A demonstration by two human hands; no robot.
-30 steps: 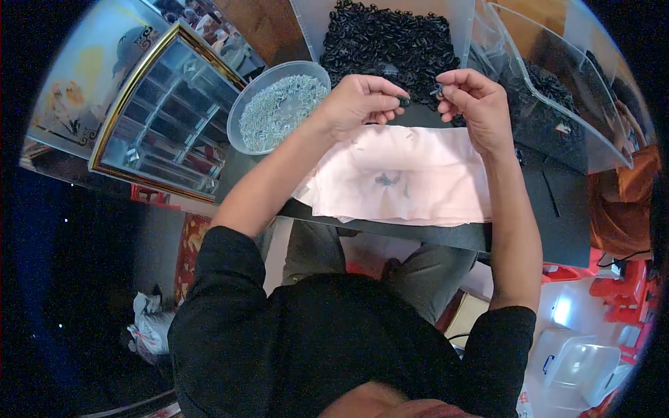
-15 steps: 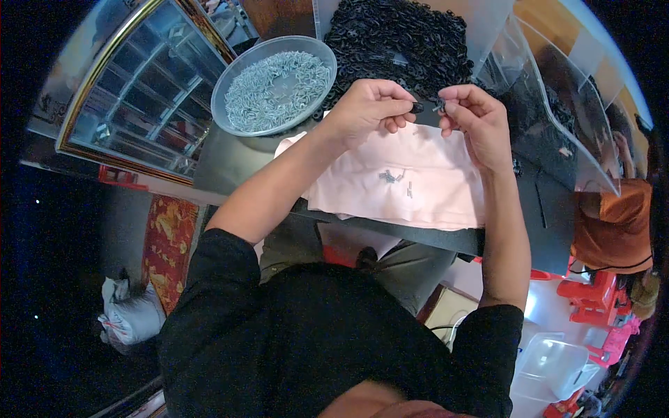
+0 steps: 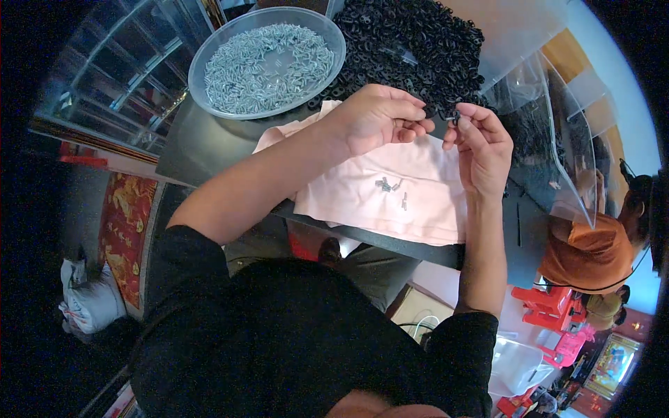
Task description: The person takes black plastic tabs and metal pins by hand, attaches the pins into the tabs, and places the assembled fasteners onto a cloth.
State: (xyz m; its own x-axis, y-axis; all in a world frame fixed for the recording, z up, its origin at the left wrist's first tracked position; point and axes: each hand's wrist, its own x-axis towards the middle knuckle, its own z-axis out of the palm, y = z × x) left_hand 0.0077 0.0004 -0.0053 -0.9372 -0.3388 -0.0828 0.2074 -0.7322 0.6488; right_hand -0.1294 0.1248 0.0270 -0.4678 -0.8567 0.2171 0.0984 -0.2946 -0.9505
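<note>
Bench of dark colour carried a heap of black rings, a clear bowl of small silver pins and a pink cloth with a few loose pins on it. Above the cloth, the left hand had its grip narrow, fingertips pinched together; what it held was hidden. Just beside it, the right hand pinched a small black ring.

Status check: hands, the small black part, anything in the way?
Left hand pinched shut. Right hand holds small black part. Both above pink cloth. Nothing between them.
</note>
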